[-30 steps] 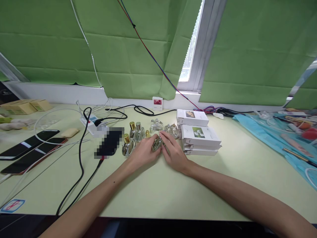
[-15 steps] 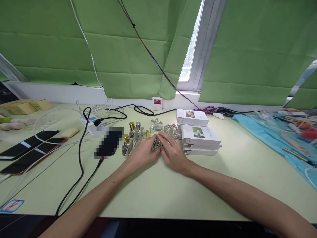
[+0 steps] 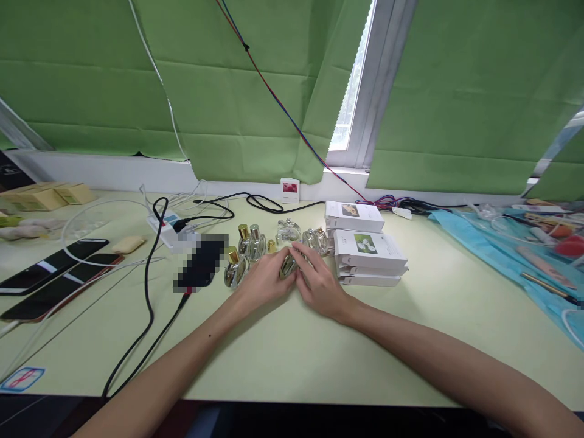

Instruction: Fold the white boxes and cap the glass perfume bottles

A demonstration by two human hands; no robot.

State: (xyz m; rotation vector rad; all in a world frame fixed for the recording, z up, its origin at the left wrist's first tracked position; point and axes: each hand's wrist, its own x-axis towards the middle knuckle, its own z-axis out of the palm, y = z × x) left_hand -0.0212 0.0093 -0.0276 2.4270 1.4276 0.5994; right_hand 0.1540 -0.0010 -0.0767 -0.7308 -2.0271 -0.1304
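Between my two hands is a small glass perfume bottle (image 3: 288, 265), mostly covered by fingers. My left hand (image 3: 268, 278) closes on its left side. From the right, my right hand (image 3: 319, 281) grips it, fingertips meeting those of the left. Left of my left hand stand several glass perfume bottles (image 3: 252, 244) with gold or silver caps; one gold-capped bottle (image 3: 236, 271) is nearest my wrist. Beyond my fingers are a clear bottle (image 3: 288, 233) and more round glass bottles (image 3: 316, 241). White boxes with flower pictures (image 3: 369, 249) are stacked right of my right hand.
Phones (image 3: 68, 274) and a blurred-out dark device (image 3: 201, 261) lie on the left among cables and a white power strip (image 3: 168, 232). A small white box (image 3: 290, 190) leans at the back wall. Blue sheeting (image 3: 506, 261) with assorted items covers the right side.
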